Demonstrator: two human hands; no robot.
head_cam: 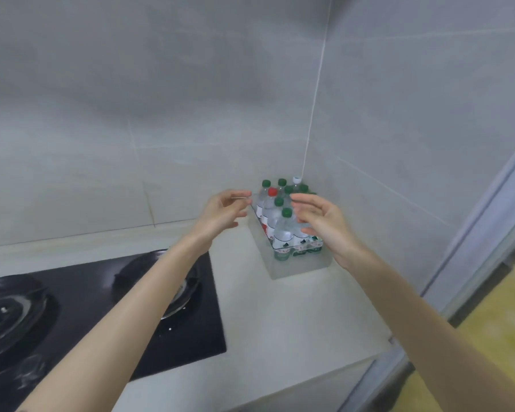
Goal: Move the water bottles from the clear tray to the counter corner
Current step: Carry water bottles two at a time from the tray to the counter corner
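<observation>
Several small water bottles [282, 233] stand upright and packed together in a clear tray [298, 267] that sits in the counter corner, against both tiled walls. Most have green caps; one cap is red [272, 191] and one white [295, 179]. My left hand [225, 214] hovers just left of the tray's upper rim with fingers spread, holding nothing. To the right of the nearest bottles, my right hand [324, 223] is in front of them with relaxed, slightly bent fingers; it hides some bottles, and whether it touches any I cannot tell.
A black gas hob [110, 307] with two burners fills the counter's left side under my left forearm. Pale counter [280, 319] stretches between hob and tray. Grey tiled walls meet behind the tray. A sliding door frame [470, 251] and yellow floor lie to the right.
</observation>
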